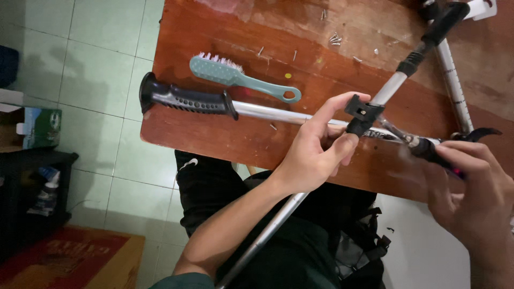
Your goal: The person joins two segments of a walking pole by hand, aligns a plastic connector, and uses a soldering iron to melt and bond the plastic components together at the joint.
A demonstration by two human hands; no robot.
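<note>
A black clamp (363, 113) on a slanting metal pole (389, 88) sits above the near edge of the wooden surface (214, 134). The left hand (316, 152) is closed around it, thumb and fingers pinching to steady it, while the right hand (471, 187) grips a screwdriver (423, 147) — blurred — with its tip at the clamp. A second pole with a black grip (184, 99), a green brush (241, 79) and loose screws (335, 38) lie farther back, apart.

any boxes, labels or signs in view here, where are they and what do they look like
Cardboard box: far left on a dark shelf, rectangular, green and white with a brown open flap.
Small bottle: lower shelf at left, pale body with a bluish label.
Red mat: bottom left on the floor, flat, red with faded lettering.
Printed band: on the metal tube between the hands, dark.
</note>
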